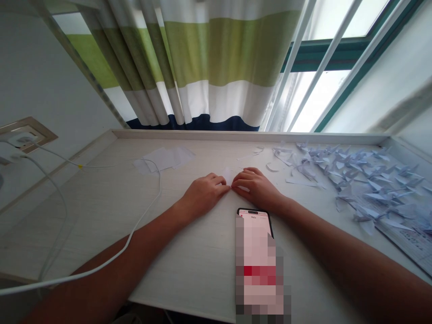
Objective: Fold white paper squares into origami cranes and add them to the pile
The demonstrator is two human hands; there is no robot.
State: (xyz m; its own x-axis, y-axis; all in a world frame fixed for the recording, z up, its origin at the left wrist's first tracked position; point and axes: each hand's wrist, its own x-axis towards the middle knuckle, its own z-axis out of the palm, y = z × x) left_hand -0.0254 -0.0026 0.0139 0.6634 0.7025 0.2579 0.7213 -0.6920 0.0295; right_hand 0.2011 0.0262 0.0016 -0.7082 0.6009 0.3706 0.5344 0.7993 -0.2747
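Hand, left (204, 194): resting on the tabletop, fingers curled, thumb and forefinger brought nearly together at the paper; nothing else in its hold. Hand, right (258, 186): fingers bent and low, thumb drawn in beneath, tips closed on the same paper and meeting the left fingertips. Exact finger contact partly hidden.

Small paper (227, 173), white, one piece: between the two hands, its upper part showing just beyond the fingertips. Creases too faint to tell.

Handling notes, by judgement: one hand is best used to pin the paper flat while the other lines up edges and corners; pressure best run outward from the middle with a fingertip or nail, so the crease comes out sharp. Thin paper likely slips or wrinkles under a hard pinch; a light touch suits it.

Phone (256, 245), screen lit: just nearer the body than the right hand. White cord (159, 185): left of the left hand, crossing over that forearm. Loose sheets (168, 158), overlapping: beyond the left hand, to its left. Paper scraps (272, 168), curled and narrow: beyond the right hand. Folded papers (357, 168), pointed, many, heaped: well to the right hand's right.
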